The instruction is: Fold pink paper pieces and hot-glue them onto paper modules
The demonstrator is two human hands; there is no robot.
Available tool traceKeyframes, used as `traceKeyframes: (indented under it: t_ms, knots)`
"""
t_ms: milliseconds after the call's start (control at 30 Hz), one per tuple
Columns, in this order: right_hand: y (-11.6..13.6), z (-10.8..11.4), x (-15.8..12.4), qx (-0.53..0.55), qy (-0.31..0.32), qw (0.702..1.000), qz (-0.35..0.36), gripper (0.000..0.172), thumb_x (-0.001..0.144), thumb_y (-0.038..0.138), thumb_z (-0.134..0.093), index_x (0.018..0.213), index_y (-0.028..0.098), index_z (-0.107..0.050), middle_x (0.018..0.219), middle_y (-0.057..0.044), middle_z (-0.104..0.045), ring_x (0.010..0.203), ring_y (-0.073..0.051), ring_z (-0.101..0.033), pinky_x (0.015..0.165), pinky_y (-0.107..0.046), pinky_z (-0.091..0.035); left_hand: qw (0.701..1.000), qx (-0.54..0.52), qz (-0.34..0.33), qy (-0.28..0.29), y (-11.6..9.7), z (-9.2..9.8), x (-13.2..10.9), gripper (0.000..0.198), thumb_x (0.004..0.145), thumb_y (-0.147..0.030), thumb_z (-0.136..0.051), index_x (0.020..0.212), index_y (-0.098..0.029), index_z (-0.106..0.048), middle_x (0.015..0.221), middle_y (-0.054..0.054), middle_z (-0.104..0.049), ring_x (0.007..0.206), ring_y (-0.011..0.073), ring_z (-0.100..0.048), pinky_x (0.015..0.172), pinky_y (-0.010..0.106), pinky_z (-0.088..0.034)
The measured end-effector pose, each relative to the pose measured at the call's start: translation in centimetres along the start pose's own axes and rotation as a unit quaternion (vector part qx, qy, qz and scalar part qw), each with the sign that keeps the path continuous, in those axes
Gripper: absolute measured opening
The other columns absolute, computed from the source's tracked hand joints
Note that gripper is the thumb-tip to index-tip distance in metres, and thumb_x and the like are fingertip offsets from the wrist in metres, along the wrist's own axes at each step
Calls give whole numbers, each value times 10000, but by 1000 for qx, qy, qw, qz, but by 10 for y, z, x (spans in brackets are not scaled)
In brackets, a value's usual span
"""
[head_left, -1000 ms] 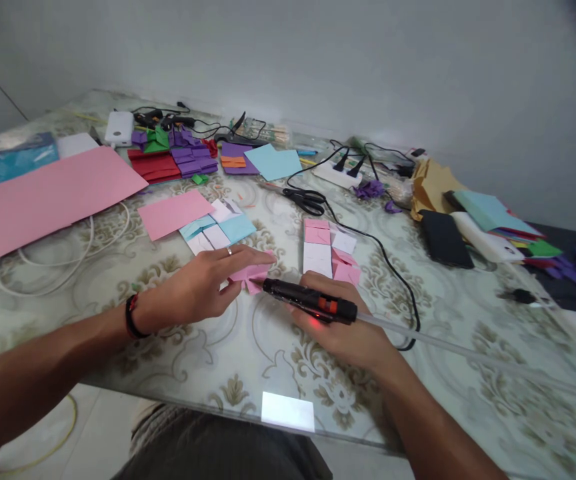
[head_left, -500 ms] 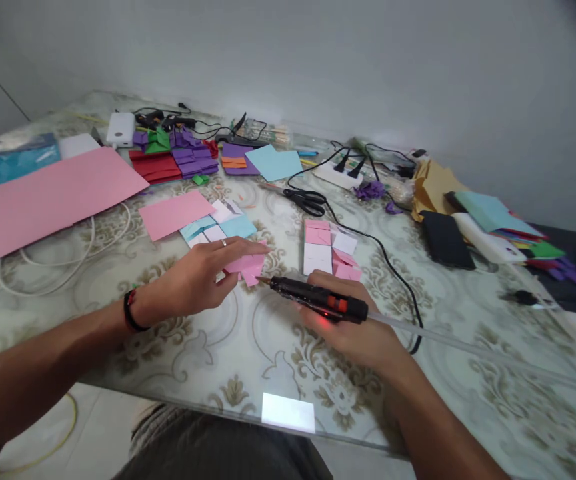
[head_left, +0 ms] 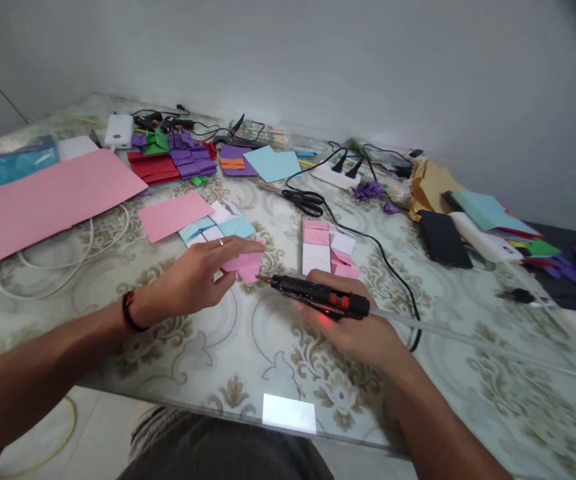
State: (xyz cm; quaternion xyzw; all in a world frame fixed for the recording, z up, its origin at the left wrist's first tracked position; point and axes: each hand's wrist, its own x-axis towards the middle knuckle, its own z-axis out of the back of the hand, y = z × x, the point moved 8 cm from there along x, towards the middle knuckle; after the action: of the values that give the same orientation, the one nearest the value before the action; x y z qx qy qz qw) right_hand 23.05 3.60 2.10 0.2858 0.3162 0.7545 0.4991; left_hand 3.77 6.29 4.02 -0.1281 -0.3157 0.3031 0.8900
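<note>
My left hand (head_left: 193, 277) pinches a small folded pink paper piece (head_left: 245, 265) and holds it just above the glass table (head_left: 268, 360). My right hand (head_left: 355, 327) is wrapped round a black glue gun (head_left: 318, 297) with a red switch and a long clear glue stick (head_left: 468, 339) out of its back. The gun's metal tip points left and sits right beside the pink piece. A red glow shows under the gun on my palm. Just beyond lies a stack of folded pink and white paper squares (head_left: 328, 250).
A large pink sheet (head_left: 43, 197), a smaller pink sheet (head_left: 173, 213) and blue-white folded pieces (head_left: 218, 230) lie left. Scissors (head_left: 305, 199), a power strip (head_left: 338, 175) with a black cable, purple and red paper stacks (head_left: 178, 160), a black phone (head_left: 443, 239) and coloured papers (head_left: 488, 210) lie farther back.
My left hand has drawn the pink piece slightly back and up. My right hand has shifted the glue gun a little to the right, so its tip is off the paper.
</note>
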Motion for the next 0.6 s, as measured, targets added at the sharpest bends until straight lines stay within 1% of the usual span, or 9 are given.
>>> traceKeyframes:
  t_ms: [100,200,400,600]
  knots:
    - [0,0,0,6,1,1000,9,329,911,361,-660,676,227,-473,619,47,-432,543,-118,-398,510,-262,-308,1000,-9,4,-4,1,1,1,603,849,37,-536,1391,-215,-615,1319,95,-753,1200,240,-731,994,359,-611]
    - [-1,0,0,1,0,1000,9,347,913,362,-669,670,228,-461,613,49,-426,544,-118,-396,513,-261,-310,1000,-17,10,-6,2,3,1,636,848,26,-549,1422,-242,-604,1313,78,-758,1182,234,-738,973,353,-615]
    - [-4,-2,0,24,6,1000,-2,349,913,379,-675,679,233,-463,602,50,-426,535,-121,-390,496,-258,-310,999,-30,35,-15,8,6,3,547,842,-17,-574,1344,-219,-651,1300,74,-769,1127,226,-757,968,339,-602]
    - [-2,-3,0,33,23,999,-11,336,913,397,-670,685,225,-493,602,47,-446,544,-124,-426,510,-261,-340,996,-51,63,-24,13,7,3,523,832,-25,-588,1315,-210,-667,1270,69,-777,1098,222,-758,935,318,-601]
